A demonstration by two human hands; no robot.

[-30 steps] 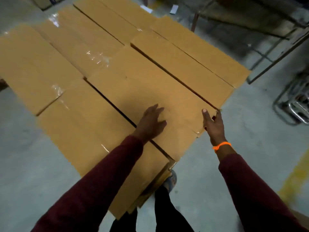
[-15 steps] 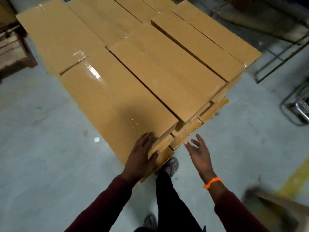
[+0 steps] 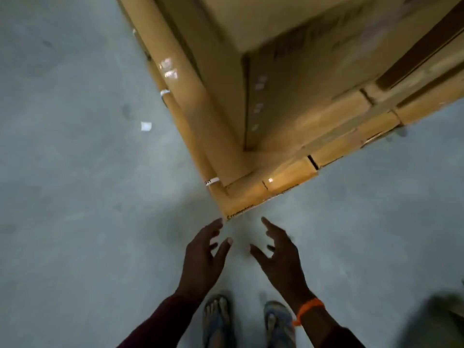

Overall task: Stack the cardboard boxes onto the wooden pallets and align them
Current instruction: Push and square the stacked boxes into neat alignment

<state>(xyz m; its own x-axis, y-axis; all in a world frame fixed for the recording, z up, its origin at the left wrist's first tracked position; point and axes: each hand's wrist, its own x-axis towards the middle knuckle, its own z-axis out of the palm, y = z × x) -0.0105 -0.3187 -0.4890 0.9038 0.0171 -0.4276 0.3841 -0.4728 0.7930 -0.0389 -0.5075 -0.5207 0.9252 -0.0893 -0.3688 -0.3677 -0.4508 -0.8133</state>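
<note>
two bare hands reach down toward the bottom corner of a tall stack of cardboard boxes [image 3: 288, 109], seen from above. the left hand [image 3: 200, 259] is spread wide and holds nothing, its longest fingertip right at the corner of the lowest box [image 3: 253, 194] (whether it touches is too blurred to tell). the right hand [image 3: 281, 262], with an orange wristband [image 3: 307, 311], is also spread and empty, just short of the same corner. the stack rises from a grey concrete floor [image 3: 75, 197]; no wooden pallet shows beneath it from this angle. the lowest box appears to jut out past the boxes above, so the step looks like squaring that corner. to do it well, lay one flat palm on each face of the corner and push low and evenly, in small nudges, watching that the upper boxes do not slide. sandalled feet [image 3: 218, 315] stand close, so toes should be kept clear.
</note>
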